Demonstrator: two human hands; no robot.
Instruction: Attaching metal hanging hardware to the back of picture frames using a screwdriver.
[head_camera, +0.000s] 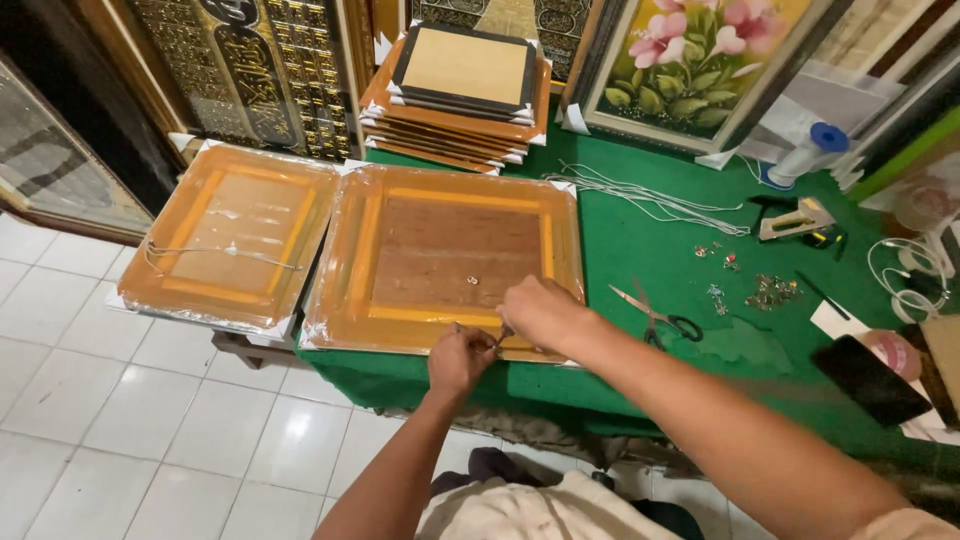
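Note:
An orange picture frame (440, 255) wrapped in clear plastic lies back side up on the green table (640, 250). My left hand (458, 358) and my right hand (540, 312) meet at the frame's near edge. Both are pinched around something small and thin between them; I cannot tell what it is. A small metal piece (473, 281) rests on the brown backing board just beyond my right hand.
A second wrapped frame (228, 235) with a string lies to the left. A stack of frames (455, 95) stands behind. Scissors (655, 318), white string (640, 195), small metal hardware (770, 292), a staple gun (795, 220), a phone (870, 378) and a flower painting (690, 60) sit right.

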